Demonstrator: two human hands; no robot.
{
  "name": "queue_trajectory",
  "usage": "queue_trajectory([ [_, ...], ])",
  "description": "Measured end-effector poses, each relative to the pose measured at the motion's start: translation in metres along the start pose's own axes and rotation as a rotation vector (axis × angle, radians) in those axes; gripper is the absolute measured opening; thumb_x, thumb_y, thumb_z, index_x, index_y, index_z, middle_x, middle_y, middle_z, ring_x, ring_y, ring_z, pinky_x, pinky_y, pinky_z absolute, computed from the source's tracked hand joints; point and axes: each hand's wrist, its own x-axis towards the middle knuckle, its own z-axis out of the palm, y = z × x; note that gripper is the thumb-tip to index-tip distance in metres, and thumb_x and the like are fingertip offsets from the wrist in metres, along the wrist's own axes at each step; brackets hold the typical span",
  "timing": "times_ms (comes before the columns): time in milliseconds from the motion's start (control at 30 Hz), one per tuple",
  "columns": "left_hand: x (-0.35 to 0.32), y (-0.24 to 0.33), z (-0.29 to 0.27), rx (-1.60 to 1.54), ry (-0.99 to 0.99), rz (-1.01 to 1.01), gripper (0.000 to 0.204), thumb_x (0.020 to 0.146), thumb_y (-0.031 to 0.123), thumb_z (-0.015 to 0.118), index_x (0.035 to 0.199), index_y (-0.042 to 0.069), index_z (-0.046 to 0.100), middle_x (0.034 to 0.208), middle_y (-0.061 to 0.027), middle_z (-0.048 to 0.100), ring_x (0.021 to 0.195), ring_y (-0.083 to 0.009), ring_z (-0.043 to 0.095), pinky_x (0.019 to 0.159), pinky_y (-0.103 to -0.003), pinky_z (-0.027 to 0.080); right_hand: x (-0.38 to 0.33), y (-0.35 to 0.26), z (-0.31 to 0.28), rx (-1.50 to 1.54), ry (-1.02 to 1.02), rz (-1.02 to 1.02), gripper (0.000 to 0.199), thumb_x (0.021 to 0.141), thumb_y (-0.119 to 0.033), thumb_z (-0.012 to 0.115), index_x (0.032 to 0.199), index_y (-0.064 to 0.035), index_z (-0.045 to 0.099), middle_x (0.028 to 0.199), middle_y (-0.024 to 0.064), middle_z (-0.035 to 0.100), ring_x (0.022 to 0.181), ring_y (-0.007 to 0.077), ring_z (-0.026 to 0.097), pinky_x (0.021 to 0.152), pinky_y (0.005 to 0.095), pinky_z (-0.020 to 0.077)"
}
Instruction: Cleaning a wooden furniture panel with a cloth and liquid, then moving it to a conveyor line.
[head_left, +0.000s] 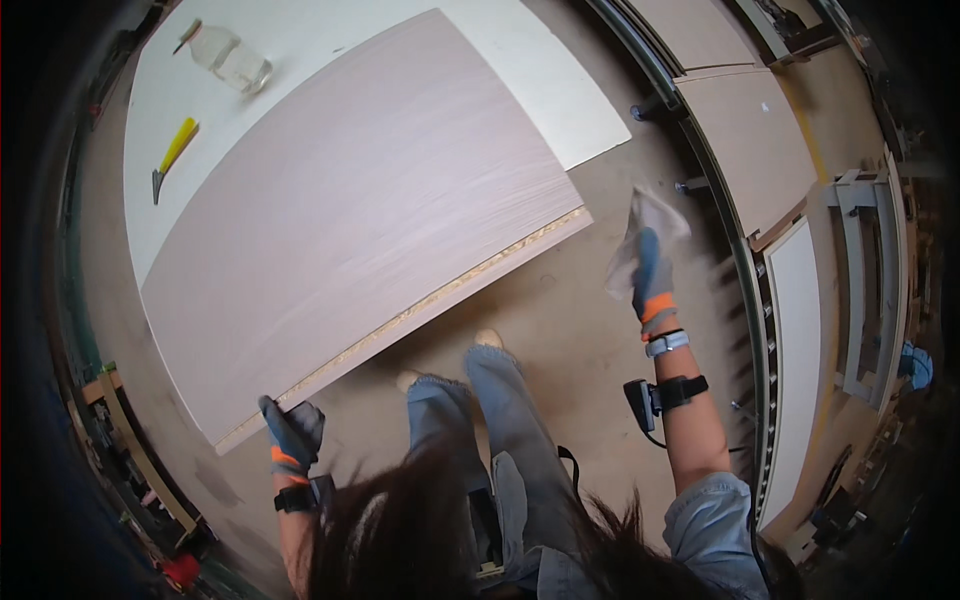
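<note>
Workshop floor, white desk point(560, 90) carrying wood-grain panel point(350, 210). Left hand point(292, 432) grips panel's near corner; right hand point(650, 275) clutches pale cloth point(650, 215), held clear.

Matt wood-grain laminate board point(360, 210), rough chipboard edge, soft cloth point(645, 235).

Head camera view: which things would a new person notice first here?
First comes the big wood-grain board filling the middle, its raw chipboard edge facing the person. The gloved left hand grips its near corner, while the gloved right hand holds a white cloth up at the right. A clear bottle lies top left.
</note>
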Motion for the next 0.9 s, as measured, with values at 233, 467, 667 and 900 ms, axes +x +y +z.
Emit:
queue_trajectory([
  [233,0.025,0.024,0.13,1.202,0.339,0.393,0.027,0.092,0.023,0.056,0.092,-0.002,0.064,0.083,-0.0054,0.064,0.073,-0.0125,0.059,0.068,-0.027,0.048,-0.022,-0.019,-0.019,0.615,-0.178,-0.195,0.048,0.094,-0.034,0.046,0.128,0.0008,0.047,0.119,0.0093,0.056,0.103,0.0194,0.057,0.089,0.0342,0.047],
  [467,0.116,0.019,0.189,2.178,0.418,0.858,0.072,0.083,0.047,0.059,0.132,-0.002,0.04,0.138,-0.0202,0.04,0.132,-0.0344,0.032,0.109,-0.045,0.024,-0.055,-0.067,0.051,-0.288,0.009,-0.423,0.049,0.092,-0.034,0.051,0.119,0.0065,0.048,0.116,0.0174,0.055,0.104,0.0219,0.055,0.086,0.0373,0.045],
  [667,0.135,0.011,0.171,2.257,0.442,0.768,0.084,0.084,0.055,0.049,0.138,-0.006,0.029,0.145,-0.0248,0.027,0.138,-0.0381,0.017,0.112,-0.051,0.009,-0.043,-0.068,0.15,-1.353,-0.065,-0.844,0.083,0.085,-0.042,0.048,0.142,0.0084,0.015,0.148,0.0279,0.018,0.139,0.0407,0.011,0.115,0.0459,0.0076],
  [900,0.127,0.009,0.181,2.242,0.378,0.688,0.083,0.082,0.053,0.05,0.137,-0.008,0.031,0.145,-0.0267,0.026,0.138,-0.0404,0.016,0.111,-0.054,0.007,0.026,-0.131,0.235,-1.347,0.09,-0.811,0.079,0.088,-0.044,0.041,0.143,0.0057,0.014,0.149,0.0256,0.015,0.141,0.0387,0.008,0.115,0.0437,0.001],
])
